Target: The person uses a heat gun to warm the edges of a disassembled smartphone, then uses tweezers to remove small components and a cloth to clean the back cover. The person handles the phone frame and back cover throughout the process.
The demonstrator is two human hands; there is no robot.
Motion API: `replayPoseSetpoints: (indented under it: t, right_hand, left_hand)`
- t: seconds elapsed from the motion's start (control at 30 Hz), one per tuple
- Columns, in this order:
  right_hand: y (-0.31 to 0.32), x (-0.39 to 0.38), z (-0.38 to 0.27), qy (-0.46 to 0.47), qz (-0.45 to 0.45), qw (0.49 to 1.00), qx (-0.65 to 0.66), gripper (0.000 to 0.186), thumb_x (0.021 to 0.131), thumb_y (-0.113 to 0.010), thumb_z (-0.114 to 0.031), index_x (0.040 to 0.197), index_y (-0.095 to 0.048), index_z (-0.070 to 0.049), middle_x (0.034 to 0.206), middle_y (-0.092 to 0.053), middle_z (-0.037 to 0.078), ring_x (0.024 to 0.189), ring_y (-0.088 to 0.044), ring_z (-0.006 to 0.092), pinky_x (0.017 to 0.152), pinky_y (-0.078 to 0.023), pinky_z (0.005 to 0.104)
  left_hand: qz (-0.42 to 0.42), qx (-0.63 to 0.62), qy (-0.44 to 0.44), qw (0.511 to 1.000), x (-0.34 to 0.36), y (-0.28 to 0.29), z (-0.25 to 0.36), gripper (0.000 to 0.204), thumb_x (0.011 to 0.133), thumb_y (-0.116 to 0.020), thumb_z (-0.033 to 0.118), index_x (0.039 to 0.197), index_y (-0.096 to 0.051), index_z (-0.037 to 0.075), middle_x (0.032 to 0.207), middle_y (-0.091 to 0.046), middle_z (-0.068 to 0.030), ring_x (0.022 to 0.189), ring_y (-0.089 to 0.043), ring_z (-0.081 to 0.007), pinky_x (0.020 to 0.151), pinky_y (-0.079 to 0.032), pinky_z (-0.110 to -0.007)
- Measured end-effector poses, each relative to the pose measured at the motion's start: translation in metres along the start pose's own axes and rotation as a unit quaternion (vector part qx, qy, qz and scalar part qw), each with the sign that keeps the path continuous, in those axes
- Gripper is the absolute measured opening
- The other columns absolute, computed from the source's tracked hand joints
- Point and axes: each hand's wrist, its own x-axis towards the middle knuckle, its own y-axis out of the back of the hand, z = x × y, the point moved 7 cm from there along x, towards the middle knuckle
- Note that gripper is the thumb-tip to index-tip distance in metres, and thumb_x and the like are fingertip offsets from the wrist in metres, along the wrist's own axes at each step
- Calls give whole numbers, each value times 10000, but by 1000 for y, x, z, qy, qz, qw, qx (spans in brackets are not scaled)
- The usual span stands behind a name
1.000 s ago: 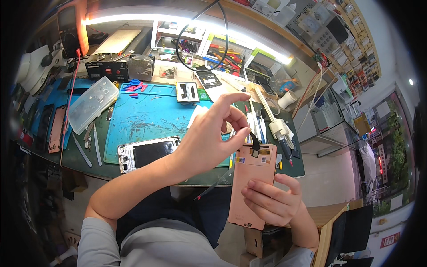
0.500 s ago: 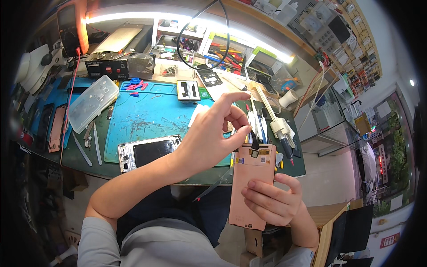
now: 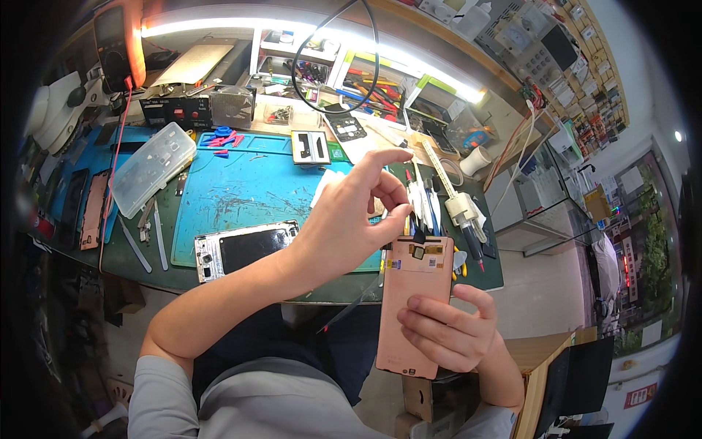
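My right hand (image 3: 453,329) grips a copper-coloured phone screen panel (image 3: 413,293) by its right edge, fingers across its back. The panel stands nearly upright in front of me, past the bench's front edge. At its top end sits a small dark flex cable (image 3: 419,238) beside gold contacts. My left hand (image 3: 351,212) is closed above that end, thumb and fingers pinched together at the cable's upper part, which they partly hide. Left of this hand, a phone frame (image 3: 252,250) with a black middle and white border lies on the blue work mat (image 3: 234,197).
A clear plastic box (image 3: 152,172) and tweezers (image 3: 159,235) lie at the left. A white and black syringe-like tool (image 3: 466,216) rests at the right, near several thin hand tools (image 3: 428,201). A black cable loop (image 3: 294,73) hangs over the back, before tool bins (image 3: 373,88).
The dark flex cable and its small square end have shifted slightly at the panel's top. Both hands stay almost where they were.
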Motion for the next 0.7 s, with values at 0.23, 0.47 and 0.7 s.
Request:
replayPoseSetpoints:
  t: [0.23, 0.47, 0.7]
  right_hand:
    - [0, -1, -1, 0, -2, 1000, 0, 84, 870, -640, -107, 856, -694, -170, 1036, -744, -38, 1111, -669, 129, 1029, -439, 382]
    - [1, -1, 0, -1, -4, 1000, -4, 89, 870, -635, -103, 854, -698, -165, 1036, -747, -35, 1116, -669, 129, 1028, -440, 382]
    - [1, -1, 0, -9, -4, 1000, -5, 100, 871, -634, -102, 854, -704, -171, 1034, -748, -40, 1114, -670, 127, 1028, -438, 389]
  left_hand:
    - [-1, 2, 0, 1000, 0, 0, -1, 525, 874, -672, 20, 1358, -469, 54, 888, -668, -36, 781, -600, -90, 688, -476, -256]
    - [2, 11, -1, 1000, -1, 0, -2, 536, 868, -669, 13, 1364, -469, 54, 882, -664, -37, 779, -603, -93, 683, -478, -258]
    - [13, 9, 7, 1000, -1, 1, -3, 495, 860, -665, 7, 1332, -521, 52, 871, -664, -28, 764, -594, -91, 674, -473, -254]
